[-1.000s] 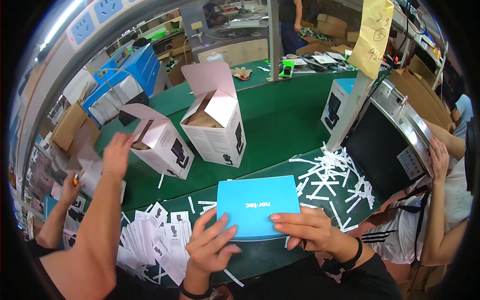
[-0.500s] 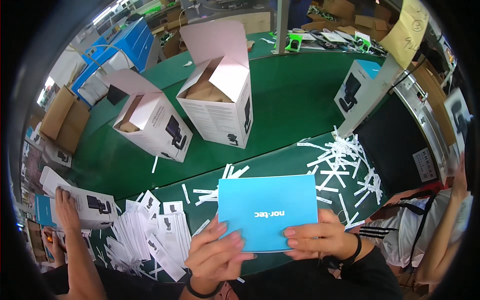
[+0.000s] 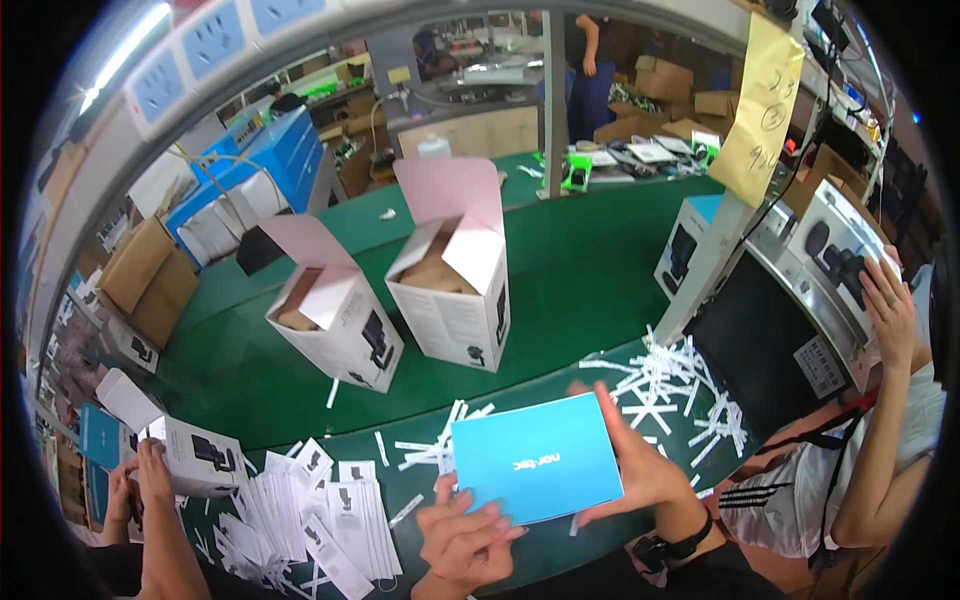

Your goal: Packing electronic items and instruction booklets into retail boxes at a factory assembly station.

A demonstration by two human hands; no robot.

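L fingers [image 3: 472, 525] curled, hold unclear, at blue box [image 3: 535, 445] LHS; R fingers [image 3: 621, 425] clasp RHS.

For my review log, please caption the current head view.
Right hand holds a blue box, left hand at its lower left corner, above a green table with two open white boxes.

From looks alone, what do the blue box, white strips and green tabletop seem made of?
Blue box: likely cardboard, smooth with a soft sheen; flat face, crisp edges.
White strips: probably paper, matte; thin, flat and heaped loosely.
Green tabletop: perhaps a rubber mat or laminate; even colour, slight sheen, no visible grain.
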